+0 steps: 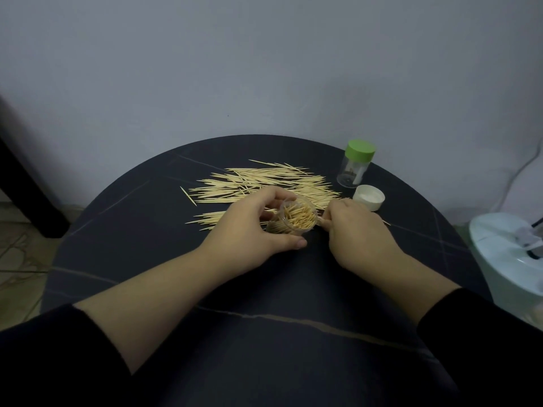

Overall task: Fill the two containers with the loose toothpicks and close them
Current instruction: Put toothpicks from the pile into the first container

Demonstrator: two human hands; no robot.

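Writing: slip inside the green-capped container (354,168), too small to read.
Containers: two; open container (293,220), full and tilted, in the left grip (252,230); the capped one stands beyond the right grip (355,230).
Left grip: curled round the open container.
Right grip: fingers curled at its rim; what they hold, I cannot tell.
Lids: one white lid (368,196) on the desk (147,230), just beyond the right grip.
Loose toothpicks (264,180): one spread pile beyond both grips, partly hidden by them.

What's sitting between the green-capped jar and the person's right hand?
In the head view, a white lid lies on the table between the green-capped jar and the right hand.
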